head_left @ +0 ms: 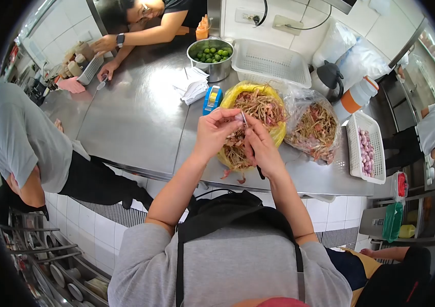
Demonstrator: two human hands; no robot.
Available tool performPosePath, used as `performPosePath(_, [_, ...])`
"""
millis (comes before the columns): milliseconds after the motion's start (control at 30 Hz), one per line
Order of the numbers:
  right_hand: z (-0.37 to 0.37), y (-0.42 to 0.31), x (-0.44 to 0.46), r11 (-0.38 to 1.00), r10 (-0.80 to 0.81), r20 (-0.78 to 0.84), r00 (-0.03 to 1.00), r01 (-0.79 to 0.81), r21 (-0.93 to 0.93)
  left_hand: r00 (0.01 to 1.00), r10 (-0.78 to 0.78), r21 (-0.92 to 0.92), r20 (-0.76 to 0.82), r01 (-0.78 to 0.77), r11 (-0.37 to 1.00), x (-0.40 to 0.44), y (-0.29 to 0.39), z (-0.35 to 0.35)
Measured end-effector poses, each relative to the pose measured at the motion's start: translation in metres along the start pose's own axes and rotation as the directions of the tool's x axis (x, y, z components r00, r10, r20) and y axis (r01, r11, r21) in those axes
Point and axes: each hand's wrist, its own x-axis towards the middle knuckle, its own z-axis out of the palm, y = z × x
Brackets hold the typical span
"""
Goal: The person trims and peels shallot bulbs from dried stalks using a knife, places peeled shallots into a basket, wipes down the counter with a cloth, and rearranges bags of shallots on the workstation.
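Left hand (210,134) pinches a purple shallot (239,117), right hand (264,149) a black-handled knife (261,173); keep strokes short over the yellow plastic bag (280,134), twelve o'clock.

We hold an onion (239,117) in our left hand (215,132) and a knife (244,120) in our right hand (262,147), over the yellow bag (279,134).
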Motion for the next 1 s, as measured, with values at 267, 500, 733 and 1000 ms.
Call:
performPosePath(267, [-0.005,-0.004,0.003,0.977,-0.020,-0.003,1.000,0.020,0.211,0.995,-0.086,-0.333,-0.055,0.063,0.941,-0.003,0.000,0.004])
performPosePath(500, [0.005,-0.004,-0.005,0.998,-0.048,0.057,0.997,0.046,0.041,0.997,-0.046,-0.319,-0.069,0.022,0.948,-0.005,0.005,0.002])
performPosePath(733, [0.019,0.011,0.003,0.981,-0.192,-0.126,0.973,0.195,0.013,0.993,-0.017,-0.197,-0.117,-0.007,0.980,-0.012,-0.004,0.011])
performPosePath(1000, [0.002,-0.001,0.001,0.925,-0.001,0.005,1.000,-0.001,0.379,0.982,-0.186,-0.702,0.021,0.147,0.696,-0.011,-0.005,-0.002])
